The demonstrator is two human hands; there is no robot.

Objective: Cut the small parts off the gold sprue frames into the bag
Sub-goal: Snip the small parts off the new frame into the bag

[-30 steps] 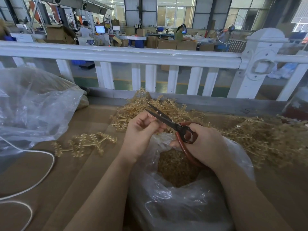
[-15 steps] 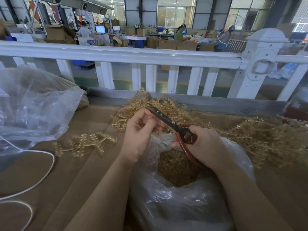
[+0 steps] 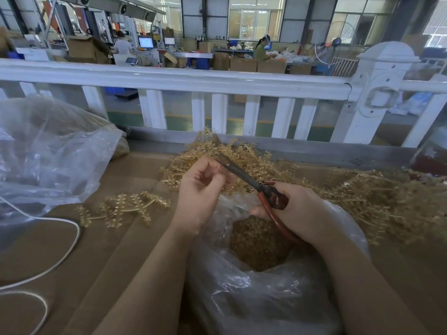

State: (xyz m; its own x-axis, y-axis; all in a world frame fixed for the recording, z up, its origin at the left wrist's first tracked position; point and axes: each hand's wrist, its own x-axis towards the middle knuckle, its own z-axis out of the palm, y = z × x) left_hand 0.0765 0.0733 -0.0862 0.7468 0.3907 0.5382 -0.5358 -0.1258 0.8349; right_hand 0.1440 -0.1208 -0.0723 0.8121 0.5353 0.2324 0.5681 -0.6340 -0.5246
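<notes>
At the centre of the frame the left hand [image 3: 200, 189] curls its fingers round something small and gold near the fingertips, apparently a bit of gold plastic sprue frame, though it is too small to tell how much remains; the right hand [image 3: 297, 211] grips the red-handled dark-bladed scissors [image 3: 254, 183], whose blades lie nearly together and point toward the upper left, their tips beside the left fingertips. Just below both hands gapes the clear plastic bag [image 3: 254, 298], 1 heap of cut gold parts already inside; the pile of uncut gold sprue frames [image 3: 362, 194] spreads across the centre and right, and 1 loose sprue frame [image 3: 125, 206] lies left of centre on the brown cardboard table surface [image 3: 108, 250]. To cut well, I judge, keep the piece directly over the bag mouth; snip close to each part's stem; keep the fingertips clear of the blades.
</notes>
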